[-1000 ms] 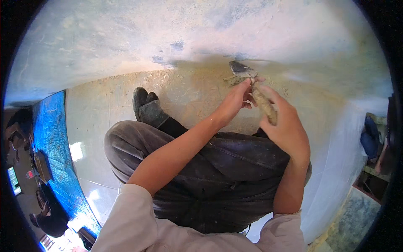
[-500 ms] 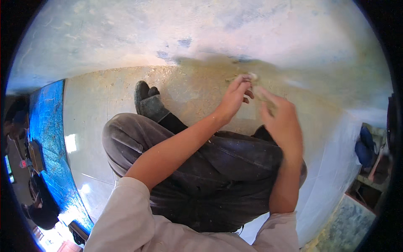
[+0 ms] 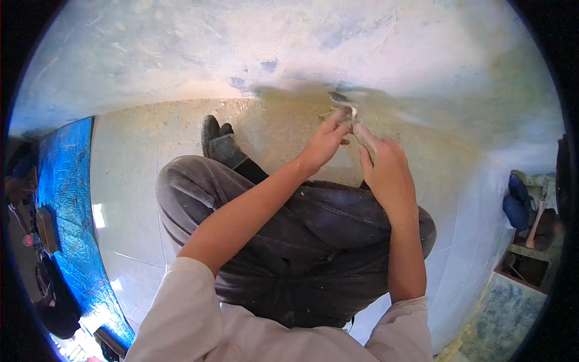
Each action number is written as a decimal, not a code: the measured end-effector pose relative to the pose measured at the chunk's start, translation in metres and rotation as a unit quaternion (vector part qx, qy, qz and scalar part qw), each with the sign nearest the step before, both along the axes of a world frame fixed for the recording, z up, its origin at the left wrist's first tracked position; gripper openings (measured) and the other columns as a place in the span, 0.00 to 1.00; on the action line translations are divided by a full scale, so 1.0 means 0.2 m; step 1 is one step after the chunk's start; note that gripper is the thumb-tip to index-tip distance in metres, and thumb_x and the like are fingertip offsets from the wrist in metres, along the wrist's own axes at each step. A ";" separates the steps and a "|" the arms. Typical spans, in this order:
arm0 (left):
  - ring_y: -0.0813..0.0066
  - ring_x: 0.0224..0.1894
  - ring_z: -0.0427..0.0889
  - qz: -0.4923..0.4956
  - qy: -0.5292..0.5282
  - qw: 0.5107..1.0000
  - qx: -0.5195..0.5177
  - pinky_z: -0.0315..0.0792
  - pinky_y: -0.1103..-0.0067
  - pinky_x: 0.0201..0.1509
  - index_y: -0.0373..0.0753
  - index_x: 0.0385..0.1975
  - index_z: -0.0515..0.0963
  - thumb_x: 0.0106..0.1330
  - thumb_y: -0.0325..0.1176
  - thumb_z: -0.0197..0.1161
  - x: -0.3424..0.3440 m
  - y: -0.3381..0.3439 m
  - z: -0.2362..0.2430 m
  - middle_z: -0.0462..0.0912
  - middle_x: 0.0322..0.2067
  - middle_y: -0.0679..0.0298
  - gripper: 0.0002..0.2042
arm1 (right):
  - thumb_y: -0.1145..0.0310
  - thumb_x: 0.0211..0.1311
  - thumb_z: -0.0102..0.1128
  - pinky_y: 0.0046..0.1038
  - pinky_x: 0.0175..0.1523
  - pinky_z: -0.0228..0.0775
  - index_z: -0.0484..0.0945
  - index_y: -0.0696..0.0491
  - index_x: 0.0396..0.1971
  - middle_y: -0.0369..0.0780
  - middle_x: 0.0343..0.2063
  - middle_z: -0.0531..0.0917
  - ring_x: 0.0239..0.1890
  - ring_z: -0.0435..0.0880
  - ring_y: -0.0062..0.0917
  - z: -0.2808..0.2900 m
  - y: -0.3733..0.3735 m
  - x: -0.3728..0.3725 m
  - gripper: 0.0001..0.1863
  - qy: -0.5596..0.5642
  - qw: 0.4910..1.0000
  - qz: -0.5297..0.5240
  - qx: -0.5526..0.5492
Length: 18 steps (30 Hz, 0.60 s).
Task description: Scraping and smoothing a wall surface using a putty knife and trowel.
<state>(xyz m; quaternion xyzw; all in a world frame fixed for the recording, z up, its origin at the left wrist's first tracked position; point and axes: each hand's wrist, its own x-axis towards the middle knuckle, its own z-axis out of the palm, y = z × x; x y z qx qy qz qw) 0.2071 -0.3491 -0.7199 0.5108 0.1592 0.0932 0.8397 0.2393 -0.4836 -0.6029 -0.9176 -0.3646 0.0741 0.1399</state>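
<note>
My right hand (image 3: 391, 172) is closed round the pale handle of a small trowel (image 3: 341, 97), whose dark blade points up and left toward the base of the wall (image 3: 301, 48). A pale, bent neck joins blade and handle. Beside that neck, my left hand (image 3: 325, 145) has its fingers bent against the tool just below the blade; their exact grip is partly hidden. Both hands are low, over the strip of floor where a damp, yellowish-brown patch (image 3: 283, 108) runs along the wall.
Pale floor tiles (image 3: 129, 181) are dusty and crumb-strewn near the wall. My crossed legs (image 3: 289, 241) and a dark shoe (image 3: 224, 145) lie below and left of the hands. A blue sheet (image 3: 69, 175) covers the far left; dark blue items (image 3: 518, 202) sit by shelving at right.
My right hand has come slightly left and steadied from a blur. The trowel's blade now shows plainly near the wall. My left hand has moved a little left and down.
</note>
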 end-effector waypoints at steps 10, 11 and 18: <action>0.67 0.65 0.69 -0.064 -0.023 0.991 -0.114 0.69 0.70 0.65 0.36 0.74 0.54 0.70 0.29 0.50 -0.06 0.07 0.05 0.64 0.69 0.60 0.31 | 0.70 0.67 0.57 0.44 0.45 0.71 0.76 0.48 0.61 0.51 0.31 0.78 0.38 0.79 0.48 0.11 0.01 -0.17 0.22 0.017 0.999 -0.031 0.024; 0.67 0.66 0.67 -0.067 -0.029 0.987 -0.144 0.68 0.69 0.66 0.36 0.74 0.54 0.70 0.29 0.50 -0.06 0.09 0.04 0.64 0.69 0.60 0.31 | 0.70 0.67 0.57 0.44 0.45 0.71 0.76 0.48 0.61 0.51 0.31 0.78 0.38 0.79 0.48 0.11 0.02 -0.18 0.22 0.015 0.999 -0.028 0.021; 0.64 0.70 0.62 -0.071 -0.106 0.971 -0.201 0.59 0.65 0.72 0.37 0.76 0.49 0.68 0.26 0.49 0.02 0.09 0.02 0.52 0.75 0.60 0.34 | 0.71 0.67 0.56 0.44 0.49 0.72 0.77 0.52 0.59 0.56 0.37 0.82 0.43 0.80 0.50 0.06 0.13 -0.01 0.21 0.002 1.000 -0.005 0.018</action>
